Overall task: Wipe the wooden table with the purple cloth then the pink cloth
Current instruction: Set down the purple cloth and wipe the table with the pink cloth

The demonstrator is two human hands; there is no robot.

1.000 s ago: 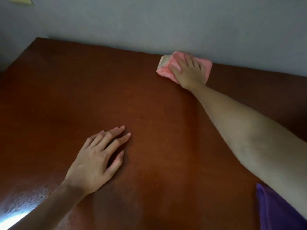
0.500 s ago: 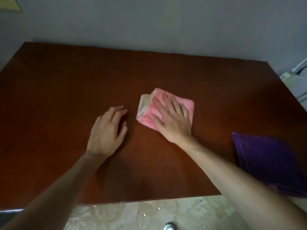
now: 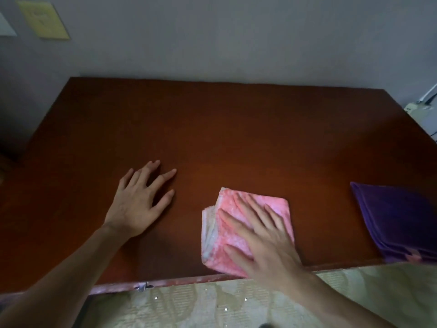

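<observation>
Wall plate (image 3: 43, 18): a yellowish plate is fixed on the wall at far left, well apart from the work and no hazard.

Left hand (image 3: 139, 204): it lies palm down on the wooden table (image 3: 236, 129), fingers straight and spread, holding nothing. It seems to serve as a brace. Should it slide on the polished top, the person's balance could shift and the wiping stroke go crooked.

Near edge of the table: the worn edge runs just below both hands, with patterned floor beyond it.

Pink cloth (image 3: 241, 223): folded, it lies flat on the table close to the near edge, its lower corner almost at the rim. My judgement is that a stroke drawn further toward the person would pull the cloth over the edge and drop it.

Right hand (image 3: 262, 237): flat on the pink cloth, fingers straight and fanned, pressing rather than gripping. With nothing pinched, the loose layers showing at the cloth's left side could slip apart or bunch under a fast stroke, leaving streaks.

Purple cloth (image 3: 397, 221): folded, it rests at the right near the corner, apart from the pink cloth and untouched. A wide sweep to the right could knock it off.

Cables (image 3: 425, 100): past the far right corner, too small to tell more.
</observation>
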